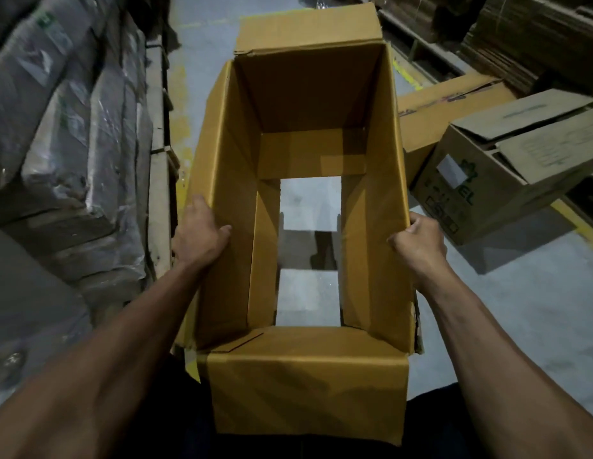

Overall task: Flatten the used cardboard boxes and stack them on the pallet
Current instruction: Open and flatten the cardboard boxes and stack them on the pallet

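Observation:
A tall brown cardboard box (305, 104) stands open in front of me, its top flaps spread out. Its bottom flaps hang open, and the grey floor shows through the gap in the middle. My left hand (199, 235) grips the box's left wall at the rim, thumb inside and fingers outside. On the opposite side my right hand (419, 241) grips the right wall's rim with curled fingers. The near flap hangs down toward my legs.
Plastic-wrapped bundles (66, 127) are piled on a wooden pallet (157, 180) along the left. To the right, a printed brown box (507, 173) with loose flaps sits on the floor beside a flat cardboard sheet (447, 104). Stacked flattened cardboard (533, 38) fills the far right.

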{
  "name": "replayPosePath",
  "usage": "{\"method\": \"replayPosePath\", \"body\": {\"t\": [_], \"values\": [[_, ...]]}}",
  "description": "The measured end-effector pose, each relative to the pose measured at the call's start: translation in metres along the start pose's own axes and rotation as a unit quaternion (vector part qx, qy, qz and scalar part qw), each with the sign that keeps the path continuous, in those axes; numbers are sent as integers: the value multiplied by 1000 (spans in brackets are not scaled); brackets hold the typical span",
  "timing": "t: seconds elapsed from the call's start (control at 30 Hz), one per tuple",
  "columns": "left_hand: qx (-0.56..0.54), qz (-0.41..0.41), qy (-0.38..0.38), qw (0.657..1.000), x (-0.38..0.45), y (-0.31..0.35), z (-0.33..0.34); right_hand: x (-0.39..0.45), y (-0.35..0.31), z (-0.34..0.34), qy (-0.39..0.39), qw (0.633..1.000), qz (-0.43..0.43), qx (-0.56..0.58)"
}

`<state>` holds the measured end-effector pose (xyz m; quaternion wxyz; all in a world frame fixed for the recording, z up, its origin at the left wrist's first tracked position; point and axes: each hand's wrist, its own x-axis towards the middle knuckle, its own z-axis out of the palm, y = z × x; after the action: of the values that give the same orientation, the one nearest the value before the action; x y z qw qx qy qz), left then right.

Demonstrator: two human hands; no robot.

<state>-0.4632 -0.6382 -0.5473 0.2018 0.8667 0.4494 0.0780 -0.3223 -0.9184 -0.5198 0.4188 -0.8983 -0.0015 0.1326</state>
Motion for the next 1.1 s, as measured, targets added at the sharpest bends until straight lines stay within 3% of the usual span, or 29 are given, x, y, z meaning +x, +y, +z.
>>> {"method": "replayPosePath", "body": {"t": [0.33,0.67,1.1], "values": [[-37,-24,-42,998,3,-9,7,7,11,0,14,999,-2,-39],[-46,-37,-9,998,-12,-17,8,12,15,5,34,998,3,-48],[2,165,-69,984,-108,0,29,17,5,1,107,982,95,125]]}}
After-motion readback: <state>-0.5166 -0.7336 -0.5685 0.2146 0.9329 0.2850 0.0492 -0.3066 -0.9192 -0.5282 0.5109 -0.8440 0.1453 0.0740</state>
